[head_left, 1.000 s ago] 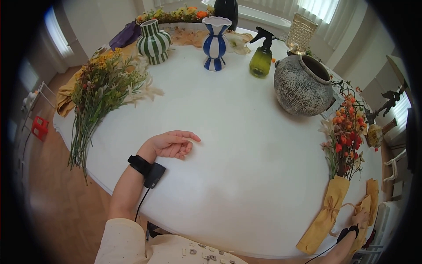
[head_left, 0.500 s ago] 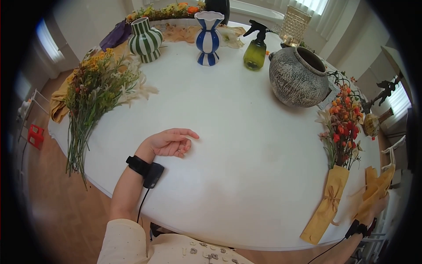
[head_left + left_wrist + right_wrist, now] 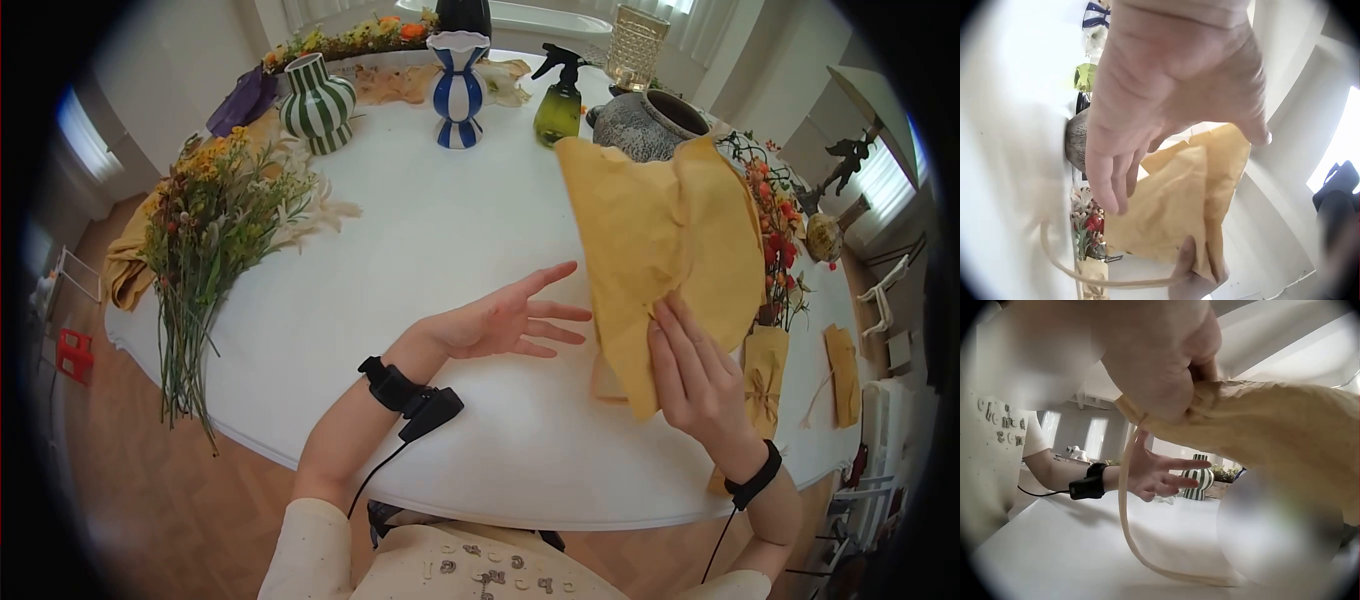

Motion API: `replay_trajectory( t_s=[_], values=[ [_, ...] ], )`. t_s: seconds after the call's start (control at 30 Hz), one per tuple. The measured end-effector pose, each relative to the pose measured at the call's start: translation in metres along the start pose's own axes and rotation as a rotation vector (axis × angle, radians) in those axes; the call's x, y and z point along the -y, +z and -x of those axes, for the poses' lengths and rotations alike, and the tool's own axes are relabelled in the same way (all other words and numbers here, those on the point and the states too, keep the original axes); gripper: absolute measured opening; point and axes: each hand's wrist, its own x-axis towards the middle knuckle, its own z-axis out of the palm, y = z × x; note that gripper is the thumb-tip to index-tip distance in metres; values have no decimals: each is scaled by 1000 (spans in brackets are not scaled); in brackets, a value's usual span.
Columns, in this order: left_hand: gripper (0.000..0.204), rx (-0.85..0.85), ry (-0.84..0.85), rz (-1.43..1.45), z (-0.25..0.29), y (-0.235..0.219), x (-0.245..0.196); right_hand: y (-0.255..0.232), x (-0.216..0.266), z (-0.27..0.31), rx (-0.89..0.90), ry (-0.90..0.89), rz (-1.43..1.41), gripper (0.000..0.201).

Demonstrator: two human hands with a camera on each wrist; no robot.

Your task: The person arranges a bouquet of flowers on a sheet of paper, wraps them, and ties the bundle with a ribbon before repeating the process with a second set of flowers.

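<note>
A large sheet of tan wrapping paper (image 3: 640, 225), gathered toward its lower end, is held up over the right half of the table. My right hand (image 3: 700, 385) pinches the gathered part between thumb and fingers. From it hangs a pale ribbon (image 3: 1125, 506), which loops down toward the white tabletop in the right wrist view. My left hand (image 3: 500, 322) reaches toward the paper's left edge with fingers spread and holds nothing. In the left wrist view, its fingers overlap the paper (image 3: 1160, 206), and the right thumb shows on the paper's lower end.
Long-stemmed flowers (image 3: 225, 215) lie at the left. Toward the back stand a green-striped vase (image 3: 318, 115), a blue-striped vase (image 3: 458, 95), a spray bottle (image 3: 558, 112) and a grey pot (image 3: 640, 125). At right are red-orange flowers (image 3: 780, 225), a tied paper wrap (image 3: 766, 370) and another wrap (image 3: 843, 375).
My right hand has brought the wrapping paper from the table's right edge in toward the middle, and the paper is now spread wider. My left hand has moved right and straightened its fingers.
</note>
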Motion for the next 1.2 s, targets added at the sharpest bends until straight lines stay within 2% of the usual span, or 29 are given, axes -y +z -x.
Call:
replay_trajectory(
  t_s=[0.03,0.07,0.13,0.17,0.2,0.23,0.27,0.33,0.43,0.5,0.6,0.67,0.73,0.77,0.8,0.83,0.87,0.9,0.93,1.0,1.03,1.13,1.17,1.2],
  values=[
    [72,8,122,65,0,6,1,10,11,-4,-3,-58,-60,12],
    [72,5,122,67,1,15,0,20,20,-7,-8,-115,-117,13],
    [61,-470,-74,-215,2,30,-5,36,33,-11,20,-176,-160,16],
    [61,-469,-74,-214,3,29,-3,39,37,-12,47,-236,-201,20],
    [55,-587,-156,-186,6,24,-1,38,39,-11,47,-237,-200,20],
    [49,-705,-236,-159,9,18,1,36,41,-9,84,-190,-335,25],
    [49,-709,-235,-162,14,10,3,36,42,-8,120,-143,-470,29],
    [41,-759,-149,-224,32,-6,4,23,24,4,153,-43,-520,35],
    [38,-825,-107,-172,59,-10,-16,-4,-36,35,109,311,-308,29],
    [38,-847,-81,-147,79,-15,-24,-20,-95,85,154,529,-36,21],
    [38,-893,-61,-191,105,-23,-32,-61,-199,194,410,883,326,18],
    [37,-916,-17,-229,117,-28,-32,-95,-242,253,447,1244,311,20],
    [37,-894,26,-241,122,-27,-30,-120,-284,372,380,1026,571,44],
    [38,-886,49,-261,124,-27,-29,-124,-307,418,383,1027,574,44],
    [39,-878,74,-282,124,-28,-28,-120,-277,406,412,1014,580,41],
    [39,-877,77,-281,123,-29,-29,-100,-258,362,441,999,585,39],
    [43,-849,74,-353,122,-28,-29,-99,-250,375,469,982,588,37],
    [49,-822,70,-425,123,-28,-29,-75,-204,301,498,963,589,35],
    [49,-827,71,-424,122,-26,-29,-64,-198,293,526,944,589,33],
    [63,-869,109,-565,118,-24,-31,-42,-197,296,585,919,587,30],
    [63,-864,104,-570,118,-25,-31,-40,-203,321,615,913,588,29],
    [72,-860,81,-719,116,-28,-31,-6,-192,247,628,1015,310,35],
    [72,-920,160,-737,113,-26,-29,5,-186,227,600,1020,213,36],
    [72,-982,241,-755,112,-25,-28,12,-172,196,555,950,201,34]
  ],
)
